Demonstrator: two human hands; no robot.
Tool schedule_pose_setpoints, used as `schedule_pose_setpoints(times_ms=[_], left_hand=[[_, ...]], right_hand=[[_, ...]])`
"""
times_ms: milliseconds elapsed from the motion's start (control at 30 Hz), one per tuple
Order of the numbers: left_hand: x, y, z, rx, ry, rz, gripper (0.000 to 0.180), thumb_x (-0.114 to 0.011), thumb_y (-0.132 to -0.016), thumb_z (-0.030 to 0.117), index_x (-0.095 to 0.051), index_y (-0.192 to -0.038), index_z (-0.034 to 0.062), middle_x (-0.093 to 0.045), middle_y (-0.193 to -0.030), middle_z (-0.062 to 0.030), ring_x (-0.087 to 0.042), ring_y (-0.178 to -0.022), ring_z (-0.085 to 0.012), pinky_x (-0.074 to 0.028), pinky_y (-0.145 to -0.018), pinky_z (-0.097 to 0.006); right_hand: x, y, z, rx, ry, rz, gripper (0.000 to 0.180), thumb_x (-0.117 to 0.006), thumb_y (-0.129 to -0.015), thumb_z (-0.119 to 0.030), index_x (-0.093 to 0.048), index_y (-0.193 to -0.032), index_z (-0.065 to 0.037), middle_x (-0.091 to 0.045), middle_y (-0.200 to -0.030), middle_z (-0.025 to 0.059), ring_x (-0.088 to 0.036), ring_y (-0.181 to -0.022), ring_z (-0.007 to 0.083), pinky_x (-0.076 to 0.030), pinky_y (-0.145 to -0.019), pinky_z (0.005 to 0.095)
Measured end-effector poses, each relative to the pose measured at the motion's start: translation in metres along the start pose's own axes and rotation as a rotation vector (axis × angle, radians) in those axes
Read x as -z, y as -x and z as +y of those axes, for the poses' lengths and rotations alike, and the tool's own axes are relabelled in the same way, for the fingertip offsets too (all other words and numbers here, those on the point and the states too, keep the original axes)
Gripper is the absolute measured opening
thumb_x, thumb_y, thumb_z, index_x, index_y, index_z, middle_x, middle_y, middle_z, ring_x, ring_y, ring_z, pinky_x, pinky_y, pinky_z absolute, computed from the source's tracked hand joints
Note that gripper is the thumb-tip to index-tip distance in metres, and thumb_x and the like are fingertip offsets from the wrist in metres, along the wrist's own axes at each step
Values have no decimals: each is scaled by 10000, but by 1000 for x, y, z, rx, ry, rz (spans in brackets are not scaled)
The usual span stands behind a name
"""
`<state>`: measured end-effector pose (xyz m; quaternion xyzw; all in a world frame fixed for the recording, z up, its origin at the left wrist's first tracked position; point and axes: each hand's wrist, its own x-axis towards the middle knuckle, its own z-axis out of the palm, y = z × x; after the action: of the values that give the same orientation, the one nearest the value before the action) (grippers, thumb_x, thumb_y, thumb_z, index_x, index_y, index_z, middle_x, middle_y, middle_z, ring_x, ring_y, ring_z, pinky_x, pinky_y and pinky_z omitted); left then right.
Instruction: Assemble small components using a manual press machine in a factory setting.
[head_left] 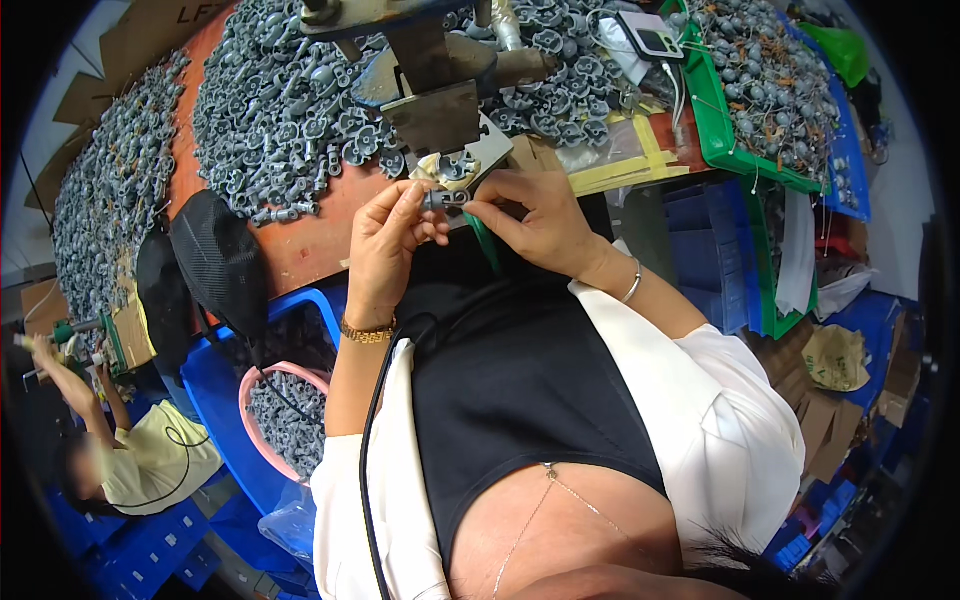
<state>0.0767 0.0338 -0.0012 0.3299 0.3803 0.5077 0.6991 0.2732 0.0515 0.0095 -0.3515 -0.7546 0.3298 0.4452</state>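
Observation:
In front of a bench press, both hands meet on one small grey plastic part [437, 200] with a ring-like end. My left hand [393, 232] is closed and grips its body between thumb and fingers. The fingertips of my right hand [543, 218] pinch at its ring end from the other side; anything smaller between them is too small to make out. Just beyond the fingers, a cream-coloured holder [447, 170] sits on the press base [495, 146]. Above it hangs the press's metal plate [437, 116].
A large heap of grey plastic parts [285, 110] covers the orange bench [310, 245]. To the right stands a green tray [712, 125] of similar parts, near a small white device [650, 38]. Lower left are a pink-rimmed basket [250, 425] and a co-worker [160, 455].

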Motion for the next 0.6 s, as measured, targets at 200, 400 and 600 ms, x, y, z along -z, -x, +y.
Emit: schedule_pose_setpoints(times_ms=[200, 400, 600], left_hand=[[-12, 1, -4, -336, -253, 43, 191, -565, -925, 86, -626, -1033, -59, -598, -881, -63, -595, -718, -101, -495, -640, -211], [-20, 0, 0, -432, -602, -57, 192, -614, -860, -14, -653, -1047, -32, -577, -901, -68, -590, -754, -104, -480, -661, -215], [-21, -1, -4, -865, -997, -55, 336, -722, -719, -38, -684, -1044, 35, -560, -875, -68, -546, -738, -149, -451, -619, -233]], right_hand=[[0, 6, 4, -296, -216, 31, 141, -682, -834, -94, -626, -776, 22, -604, -646, 4, -531, -576, 37, -399, -511, 200], [-3, 9, 12, -337, -401, -24, 125, -658, -865, -113, -640, -833, 7, -628, -709, 25, -539, -576, 39, -417, -520, 190], [10, -1, 10, -851, -1119, -244, 126, -631, -885, -131, -614, -953, -26, -606, -702, 7, -550, -563, 40, -394, -496, 155]])
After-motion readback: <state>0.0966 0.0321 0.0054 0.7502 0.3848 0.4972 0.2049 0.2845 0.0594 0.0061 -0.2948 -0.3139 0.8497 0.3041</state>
